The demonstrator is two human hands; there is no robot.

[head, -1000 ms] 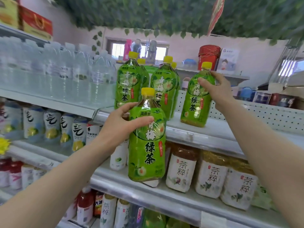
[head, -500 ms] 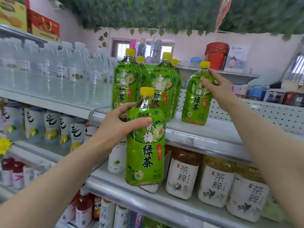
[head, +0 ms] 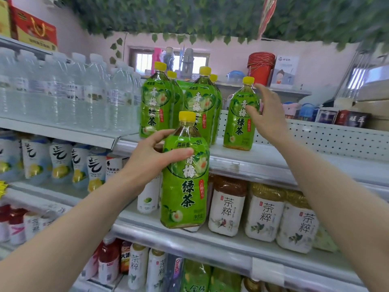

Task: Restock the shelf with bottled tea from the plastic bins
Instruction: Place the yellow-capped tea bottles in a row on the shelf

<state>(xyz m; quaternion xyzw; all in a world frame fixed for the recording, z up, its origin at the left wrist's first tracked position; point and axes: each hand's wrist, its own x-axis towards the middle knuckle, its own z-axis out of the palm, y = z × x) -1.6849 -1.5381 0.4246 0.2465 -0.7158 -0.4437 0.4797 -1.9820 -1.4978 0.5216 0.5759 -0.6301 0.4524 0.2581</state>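
Note:
My left hand grips the shoulder of a green tea bottle with a yellow cap, held upright in front of the shelves. On the upper shelf stand several more green tea bottles. The rightmost one stands alone on the shelf. My right hand hovers just to its right with fingers spread and straight, the thumb near the label, holding nothing.
Clear water bottles fill the upper shelf on the left. White-labelled tea bottles line the shelf below. A perforated back panel runs behind the free shelf space at right. Red buckets stand beyond.
My right hand has let go of the rightmost bottle, which now stands on the shelf, and the fingers have opened. The left hand still holds its bottle in the same place.

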